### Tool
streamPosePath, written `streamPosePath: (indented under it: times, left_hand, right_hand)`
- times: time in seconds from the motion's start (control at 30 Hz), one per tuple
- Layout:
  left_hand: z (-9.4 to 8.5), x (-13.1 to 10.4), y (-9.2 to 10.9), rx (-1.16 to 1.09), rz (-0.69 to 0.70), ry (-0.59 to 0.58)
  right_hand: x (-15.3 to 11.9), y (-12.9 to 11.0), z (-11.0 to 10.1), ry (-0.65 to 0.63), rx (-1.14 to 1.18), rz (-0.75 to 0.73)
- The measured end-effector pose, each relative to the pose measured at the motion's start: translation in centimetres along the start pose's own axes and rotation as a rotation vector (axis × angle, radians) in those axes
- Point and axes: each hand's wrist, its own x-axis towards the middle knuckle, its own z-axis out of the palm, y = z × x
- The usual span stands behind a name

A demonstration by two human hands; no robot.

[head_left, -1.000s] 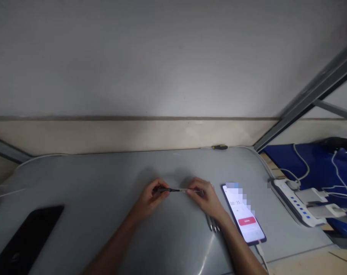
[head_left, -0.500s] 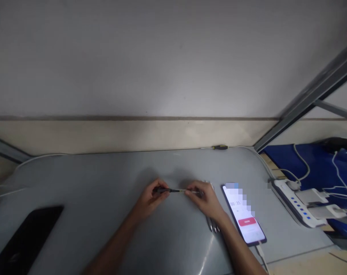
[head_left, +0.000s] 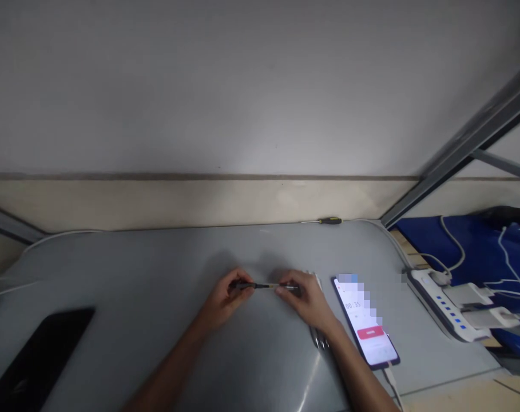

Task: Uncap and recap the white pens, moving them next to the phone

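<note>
Above the middle of the grey table, both hands pinch a slim pen-like object point(head_left: 263, 285) held level between them. It looks dark towards the left and lighter, partly metallic, towards the right. My left hand point(head_left: 226, 294) closes its thumb and fingers on the dark end. On the lighter end, the thumb and fingertips of my right hand point(head_left: 306, 294) press together. The fingers cover both ends, so its exact kind cannot be made out. Some shiny metal pieces point(head_left: 320, 339) lie partly hidden beneath my right hand and wrist.
A lit phone point(head_left: 365, 323) on a cable lies right of my right arm. Further right is a white power strip point(head_left: 446, 306) with plugs. A small screwdriver point(head_left: 329, 221) rests at the back edge by the wall. A black flat object point(head_left: 43, 357) lies at left.
My right hand's fingertips have shifted very slightly left along the pen-like object. Otherwise the scene looks the same.
</note>
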Motion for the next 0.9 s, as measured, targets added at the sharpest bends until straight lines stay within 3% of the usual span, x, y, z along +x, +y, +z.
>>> streamPosePath:
  times: [0.43, 0.63, 0.9]
  left_hand:
    - [0.08, -0.05, 0.13, -0.013, -0.015, -0.015]
    - [0.12, -0.16, -0.05, -0.002, 0.0, -0.035]
    - [0.02, -0.41, -0.16, 0.021, 0.084, -0.012]
  right_hand:
    - [-0.1, -0.07, 0.2, -0.012, -0.001, 0.038]
    - [-0.14, -0.41, 0.26, -0.159, -0.07, 0.038]
    - [-0.01, -0.49, 0.21, -0.165, -0.004, 0.084]
